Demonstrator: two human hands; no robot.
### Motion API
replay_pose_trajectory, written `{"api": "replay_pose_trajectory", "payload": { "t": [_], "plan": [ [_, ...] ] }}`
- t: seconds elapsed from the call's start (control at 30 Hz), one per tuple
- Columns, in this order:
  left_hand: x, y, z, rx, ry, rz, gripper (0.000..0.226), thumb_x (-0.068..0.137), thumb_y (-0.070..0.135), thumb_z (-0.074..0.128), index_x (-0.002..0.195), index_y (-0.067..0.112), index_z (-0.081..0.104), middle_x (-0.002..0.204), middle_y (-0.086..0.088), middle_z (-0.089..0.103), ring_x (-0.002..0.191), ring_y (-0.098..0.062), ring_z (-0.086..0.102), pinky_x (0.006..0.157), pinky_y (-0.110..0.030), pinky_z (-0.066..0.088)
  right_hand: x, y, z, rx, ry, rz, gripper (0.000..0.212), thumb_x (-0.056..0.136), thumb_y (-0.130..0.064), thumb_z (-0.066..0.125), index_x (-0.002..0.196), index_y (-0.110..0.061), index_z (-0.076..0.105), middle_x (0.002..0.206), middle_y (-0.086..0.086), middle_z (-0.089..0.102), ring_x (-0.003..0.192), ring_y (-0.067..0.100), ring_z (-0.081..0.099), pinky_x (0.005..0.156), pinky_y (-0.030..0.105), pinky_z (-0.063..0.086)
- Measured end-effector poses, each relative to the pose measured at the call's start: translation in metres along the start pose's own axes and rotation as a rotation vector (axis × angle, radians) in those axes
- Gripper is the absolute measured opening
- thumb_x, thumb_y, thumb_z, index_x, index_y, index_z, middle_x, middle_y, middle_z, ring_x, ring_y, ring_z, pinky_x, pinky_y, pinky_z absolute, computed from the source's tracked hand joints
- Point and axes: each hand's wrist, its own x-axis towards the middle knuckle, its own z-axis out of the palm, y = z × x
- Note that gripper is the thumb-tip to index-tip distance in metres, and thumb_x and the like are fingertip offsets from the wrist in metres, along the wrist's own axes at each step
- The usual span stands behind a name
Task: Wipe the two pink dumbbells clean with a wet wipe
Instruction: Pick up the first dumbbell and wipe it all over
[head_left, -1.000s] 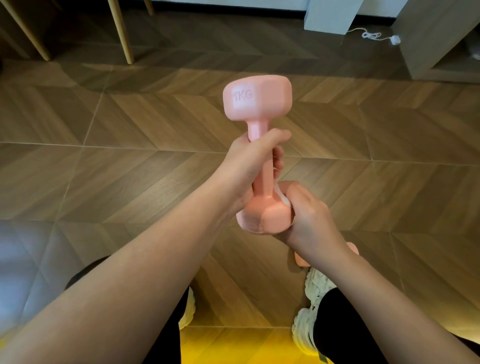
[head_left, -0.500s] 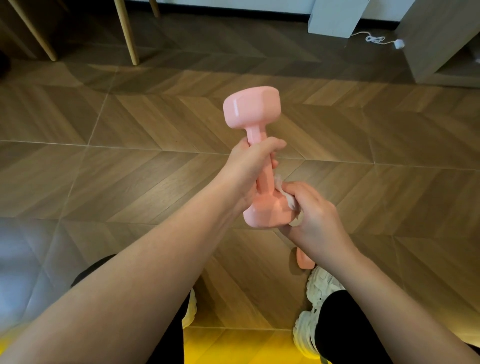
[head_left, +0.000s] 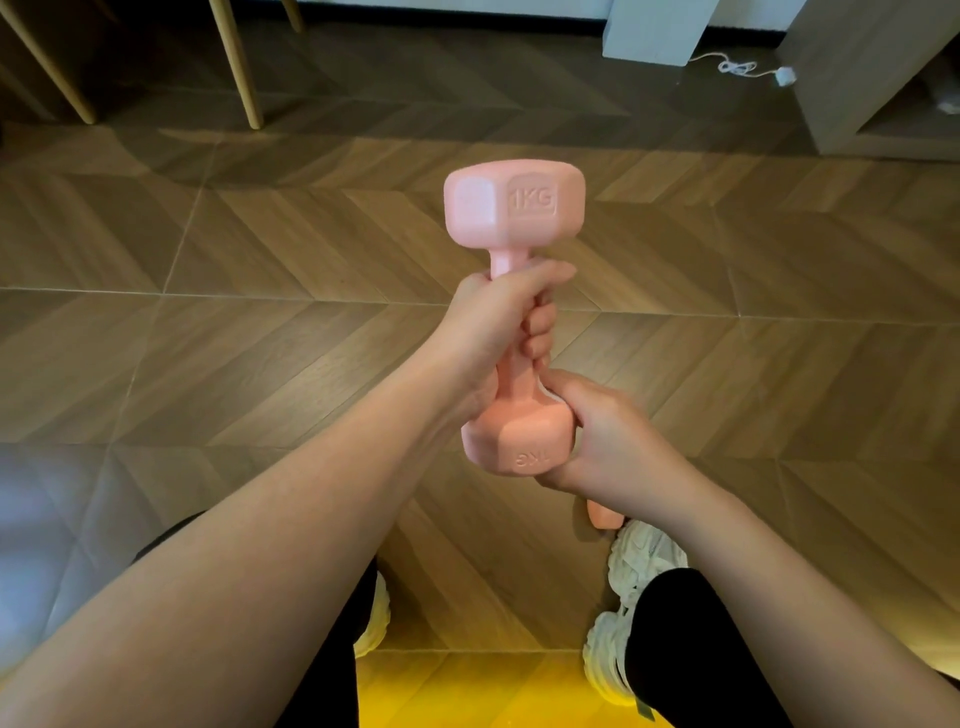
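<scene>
A pink dumbbell (head_left: 514, 213) marked 1KG stands upright in the air in front of me. My left hand (head_left: 498, 332) grips its handle. My right hand (head_left: 602, 436) curls round the right side of its lower head, pressing a white wet wipe (head_left: 546, 396) against it; only a small edge of the wipe shows by the thumb. The second pink dumbbell (head_left: 602, 514) lies on the floor, mostly hidden under my right wrist.
Wooden herringbone floor (head_left: 260, 312) all around. My white shoes (head_left: 639, 571) and dark trousers are below. Wooden chair legs (head_left: 239, 62) stand at the back left, a grey cabinet (head_left: 872, 78) and a white cable (head_left: 737, 66) at the back right.
The dumbbell has turned about its handle, so the 1KG mark on the upper head faces me again. My right hand has slid round the lower head with the wipe.
</scene>
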Motion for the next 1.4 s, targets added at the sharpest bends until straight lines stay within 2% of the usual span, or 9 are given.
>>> {"api": "replay_pose_trajectory", "payload": {
  "t": [0.1, 0.43, 0.53, 0.63, 0.87, 1.0, 1.13, 1.23, 1.4],
  "plan": [
    [0.001, 0.003, -0.001, -0.015, 0.027, 0.02, 0.037, 0.091, 0.015, 0.061, 0.061, 0.02, 0.041, 0.047, 0.004, 0.031, 0.042, -0.013, 0.027, 0.048, -0.026, 0.025, -0.001, 0.001, -0.001, 0.006, 0.079, 0.025, 0.055, 0.063, -0.01, 0.084, 0.113, -0.023, 0.064, 0.089, -0.02, 0.055, 0.082, -0.014, 0.051, 0.073, 0.003, 0.037],
    [0.005, 0.012, -0.016, -0.081, 0.165, 0.051, 0.032, 0.091, 0.019, 0.061, 0.064, 0.021, 0.044, 0.049, 0.005, 0.037, 0.042, -0.012, 0.033, 0.047, -0.025, 0.032, -0.007, -0.002, -0.016, -0.114, 0.227, -0.122, 0.028, 0.073, -0.007, 0.082, 0.089, -0.019, 0.064, 0.082, -0.023, 0.055, 0.078, -0.002, 0.052, 0.07, 0.009, 0.038],
    [0.006, 0.011, -0.021, 0.082, 0.227, 0.115, 0.029, 0.091, 0.018, 0.062, 0.066, 0.019, 0.047, 0.05, 0.004, 0.041, 0.041, -0.011, 0.036, 0.046, -0.024, 0.032, -0.012, -0.001, -0.03, 0.057, 0.25, 0.106, 0.022, 0.086, -0.012, 0.073, 0.068, -0.019, 0.063, 0.059, -0.005, 0.054, 0.055, 0.007, 0.043, 0.053, 0.018, 0.032],
    [0.007, 0.005, -0.024, 0.282, 0.253, 0.181, 0.018, 0.091, 0.015, 0.061, 0.076, 0.015, 0.052, 0.053, 0.003, 0.045, 0.042, -0.011, 0.038, 0.043, -0.024, 0.033, -0.008, 0.0, -0.042, 0.269, 0.405, 0.289, 0.022, 0.089, -0.012, 0.067, 0.074, -0.027, 0.067, 0.063, 0.006, 0.055, 0.054, 0.006, 0.04, 0.05, 0.017, 0.032],
    [0.007, -0.033, -0.016, 0.435, 0.068, 0.138, 0.009, 0.084, 0.023, 0.057, 0.086, 0.014, 0.057, 0.06, 0.004, 0.052, 0.052, -0.013, 0.041, 0.047, -0.027, 0.032, -0.001, 0.002, -0.052, 0.454, 0.642, 0.275, 0.029, 0.094, -0.012, 0.058, 0.086, 0.016, 0.054, 0.069, 0.005, 0.038, 0.061, 0.011, 0.032, 0.054, 0.026, 0.024],
    [0.006, -0.043, -0.005, 0.448, -0.1, 0.145, 0.027, 0.073, 0.034, 0.06, 0.087, 0.012, 0.055, 0.065, 0.002, 0.053, 0.055, -0.016, 0.041, 0.05, -0.031, 0.031, -0.002, 0.002, -0.059, 0.447, 0.73, 0.295, 0.023, 0.094, -0.011, 0.058, 0.072, -0.004, 0.061, 0.066, 0.003, 0.041, 0.061, 0.007, 0.035, 0.056, 0.027, 0.027],
    [0.001, -0.042, -0.002, 0.517, -0.236, 0.157, 0.047, 0.069, 0.061, 0.059, 0.086, 0.018, 0.057, 0.071, 0.004, 0.057, 0.059, -0.018, 0.045, 0.058, -0.036, 0.036, -0.004, -0.002, -0.062, 0.455, 0.6, 0.244, 0.033, 0.091, -0.002, 0.05, 0.089, -0.021, 0.077, 0.065, -0.012, 0.058, 0.065, 0.006, 0.049, 0.061, 0.024, 0.036],
    [-0.001, -0.043, -0.006, 0.645, -0.226, 0.238, 0.048, 0.073, 0.071, 0.053, 0.083, 0.024, 0.057, 0.064, 0.011, 0.057, 0.053, -0.011, 0.047, 0.053, -0.026, 0.039, -0.007, -0.003, -0.06, 0.44, 0.453, 0.155, 0.027, 0.095, -0.018, 0.048, 0.095, -0.026, 0.074, 0.073, -0.015, 0.063, 0.076, 0.002, 0.056, 0.07, 0.021, 0.041],
    [-0.004, -0.037, -0.014, 0.921, -0.25, 0.32, 0.033, 0.078, 0.069, 0.051, 0.087, 0.038, 0.051, 0.068, 0.035, 0.06, 0.062, 0.005, 0.057, 0.058, -0.014, 0.039, -0.004, 0.007, -0.054, 0.432, 0.259, 0.142, 0.043, 0.097, -0.037, 0.038, 0.134, -0.027, 0.06, 0.117, -0.012, 0.07, 0.115, -0.003, 0.059, 0.098, 0.02, 0.043]
  ]
}}
